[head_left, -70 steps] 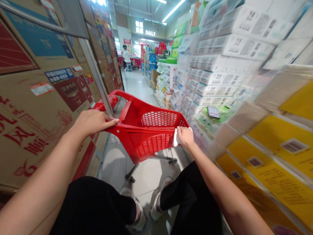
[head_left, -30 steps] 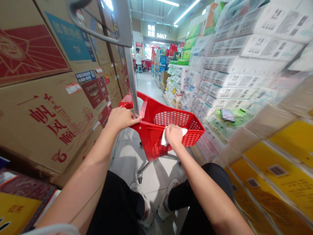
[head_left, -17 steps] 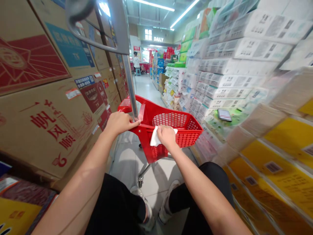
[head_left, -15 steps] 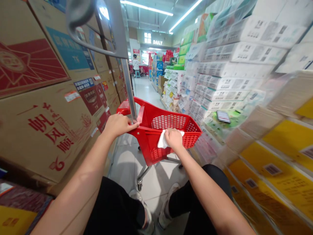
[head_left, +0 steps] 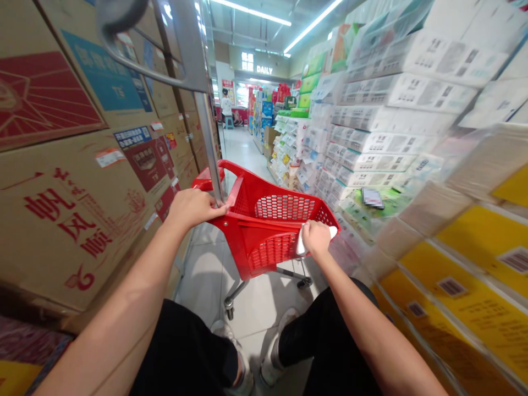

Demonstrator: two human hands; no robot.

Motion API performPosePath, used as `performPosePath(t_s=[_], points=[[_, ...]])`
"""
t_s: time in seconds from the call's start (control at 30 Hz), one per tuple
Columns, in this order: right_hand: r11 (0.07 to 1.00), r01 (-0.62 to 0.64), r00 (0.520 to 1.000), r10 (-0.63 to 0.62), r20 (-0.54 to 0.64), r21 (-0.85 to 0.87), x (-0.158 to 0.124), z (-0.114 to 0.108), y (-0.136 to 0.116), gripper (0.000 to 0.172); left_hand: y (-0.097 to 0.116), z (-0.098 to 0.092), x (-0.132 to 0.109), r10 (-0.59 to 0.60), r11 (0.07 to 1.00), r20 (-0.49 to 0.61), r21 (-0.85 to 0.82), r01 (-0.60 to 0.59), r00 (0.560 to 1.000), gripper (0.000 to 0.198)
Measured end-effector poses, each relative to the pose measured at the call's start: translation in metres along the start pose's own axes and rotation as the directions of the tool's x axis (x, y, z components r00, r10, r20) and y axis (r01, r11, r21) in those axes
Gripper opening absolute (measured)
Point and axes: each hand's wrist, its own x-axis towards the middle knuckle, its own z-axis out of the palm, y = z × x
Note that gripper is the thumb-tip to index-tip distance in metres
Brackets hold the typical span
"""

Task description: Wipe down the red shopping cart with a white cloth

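Observation:
A small red plastic shopping cart (head_left: 272, 220) with perforated sides stands in front of my knees, on metal legs with casters. My left hand (head_left: 193, 208) is wrapped over the cart's near left rim, close to the grey metal pole (head_left: 209, 148). My right hand (head_left: 317, 237) is closed on a white cloth (head_left: 302, 242), pressing it against the rim near the cart's right end. Part of the cloth sticks out on either side of the fist. Whether it is cloth or paper, I cannot tell for sure.
Stacked cardboard boxes (head_left: 61, 220) rise along the left. Wrapped tissue packs (head_left: 383, 126) and yellow packs (head_left: 462, 275) line the right, with a dark-edged, blurred-out rectangular item (head_left: 372, 198) on a green pack. A grey handle (head_left: 152, 71) hangs at upper left. Far down the aisle a person (head_left: 226, 107) is visible.
My right hand has slid the cloth rightward along the cart's rim, from its middle towards the far end. My left hand keeps its hold; the view has shifted slightly.

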Motion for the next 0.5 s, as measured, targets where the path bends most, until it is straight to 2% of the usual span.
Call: performPosePath(t_s=[0.2, 0.3, 0.33, 0.4, 0.5], points=[[0.948, 0.192, 0.981, -0.193, -0.020, 0.255, -0.007, -0.028, -0.150, 0.037, 0.012, -0.003, -0.006, -0.005, 1.000, -0.040, 0.010, 0.006, 0.999, 0.075], [0.919, 0.233, 0.971, -0.238, -0.023, 0.318, -0.004, -0.044, -0.198, 0.040, 0.012, -0.002, -0.008, -0.018, 1.000, -0.038, 0.010, 0.018, 0.999, 0.079], [0.911, 0.249, 0.966, -0.259, -0.011, 0.329, -0.002, -0.047, -0.204, 0.040, 0.011, -0.002, -0.009, -0.018, 1.000, -0.035, 0.009, 0.019, 0.999, 0.079], [0.897, 0.286, 0.950, -0.311, 0.021, 0.337, 0.000, -0.047, -0.200, 0.041, 0.007, -0.001, -0.009, -0.008, 1.000, -0.033, 0.012, 0.008, 0.999, 0.080], [0.909, 0.290, 0.941, -0.327, 0.084, 0.298, 0.003, -0.036, -0.159, 0.044, 0.000, 0.002, -0.008, 0.022, 1.000, -0.026, 0.019, -0.022, 0.999, 0.079]])
